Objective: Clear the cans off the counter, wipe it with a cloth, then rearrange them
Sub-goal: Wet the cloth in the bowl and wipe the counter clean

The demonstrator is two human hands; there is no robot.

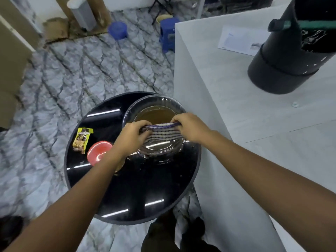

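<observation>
A blue-and-white striped cloth [161, 132] is stretched between my two hands, above a clear glass bowl [131, 109] with brownish water in it. My left hand [133, 134] grips the cloth's left end and my right hand [190, 127] grips its right end. The bowl stands on a round black glossy table [141, 188]. To the left on that table lie a red-topped can [96, 154], partly behind my left forearm, and a yellow snack packet [81, 140]. The white counter [254, 142] begins just right of the bowl.
A large black cylinder [287, 57] with a green band stands at the counter's far right, beside a white paper sheet [238, 40]. Blue plastic stools [168, 33] and cardboard boxes [12, 60] stand on the patterned marble floor beyond.
</observation>
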